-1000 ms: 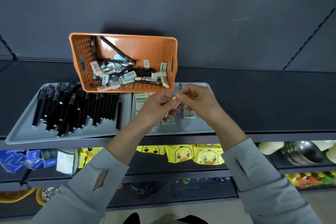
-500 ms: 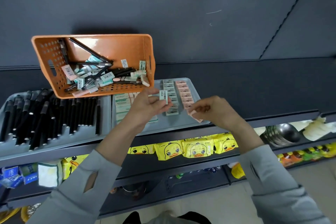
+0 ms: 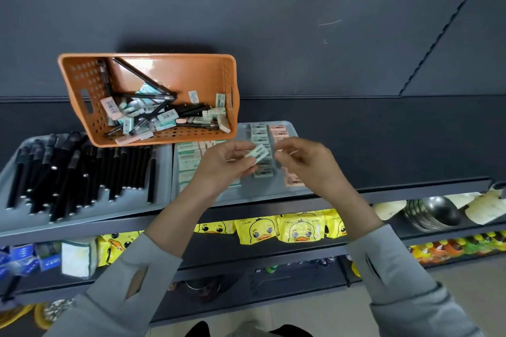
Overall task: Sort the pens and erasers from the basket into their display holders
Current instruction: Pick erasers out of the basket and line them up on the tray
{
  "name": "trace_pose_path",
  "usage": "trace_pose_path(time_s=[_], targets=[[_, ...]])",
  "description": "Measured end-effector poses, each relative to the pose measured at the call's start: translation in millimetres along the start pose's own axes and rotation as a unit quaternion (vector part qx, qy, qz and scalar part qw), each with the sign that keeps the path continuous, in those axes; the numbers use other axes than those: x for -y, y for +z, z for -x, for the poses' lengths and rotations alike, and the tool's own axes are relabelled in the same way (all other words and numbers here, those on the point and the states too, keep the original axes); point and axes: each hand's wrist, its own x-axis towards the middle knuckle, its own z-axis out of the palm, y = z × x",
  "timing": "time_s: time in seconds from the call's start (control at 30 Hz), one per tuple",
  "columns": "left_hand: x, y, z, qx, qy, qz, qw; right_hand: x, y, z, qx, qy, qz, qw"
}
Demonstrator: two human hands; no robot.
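Observation:
An orange basket (image 3: 147,56) stands tilted on the top shelf with black pens and green and pink erasers (image 3: 164,120) mixed inside. Left of and below it, a grey tray (image 3: 131,206) holds several black pens (image 3: 82,169) in rows. To its right, a second grey tray (image 3: 273,193) carries rows of green erasers (image 3: 258,133) and pink erasers (image 3: 279,128). My left hand (image 3: 224,165) pinches a green eraser (image 3: 258,152) above that tray. My right hand (image 3: 306,164) hovers just right of the eraser, fingers loosely curled, with nothing seen in it.
A dark panel wall rises behind the shelf. The shelf below shows yellow duck packets (image 3: 273,230), steel bowls (image 3: 438,213) at the right and blue boxes (image 3: 22,257) at the left. The shelf's front edge runs just under both trays.
My right hand laid a pink eraser at the near end of the pink row, then came back beside my left hand. My left hand kept hold of the green eraser.

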Motion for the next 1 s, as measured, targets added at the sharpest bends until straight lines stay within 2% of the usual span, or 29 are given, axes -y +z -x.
trace_pose_path(time_s=[0.07,0.13,0.17,0.2,0.27,0.37,0.5,0.67,0.87,1.0], targets=[[0,-4,4,0.016,0.007,-0.020,1.000,12,12,-8,0.033,0.013,-0.110,0.993],[2,-8,6,0.007,0.022,-0.052,0.998,16,20,-12,0.059,0.013,-0.148,0.987],[3,-11,5,-0.018,0.045,-0.109,0.993,16,22,-12,0.058,0.020,-0.154,0.986],[5,-17,4,-0.051,0.078,-0.192,0.977,14,23,-13,0.052,0.032,-0.157,0.986],[10,-28,5,-0.111,0.145,-0.343,0.921,9,20,-10,0.043,0.055,-0.148,0.987],[23,-42,8,-0.110,0.223,-0.460,0.853,3,14,-3,0.064,0.076,-0.112,0.989],[39,-45,13,-0.073,0.251,-0.490,0.832,1,16,5,0.107,0.028,0.020,0.994],[43,-44,12,-0.079,0.280,-0.507,0.811,-7,25,3,0.050,-0.097,0.190,0.976],[44,-49,10,-0.073,0.304,-0.509,0.802,-4,25,-6,0.068,-0.100,0.232,0.965],[42,-62,10,-0.084,0.304,-0.481,0.818,19,33,-32,0.037,-0.125,0.218,0.967]])
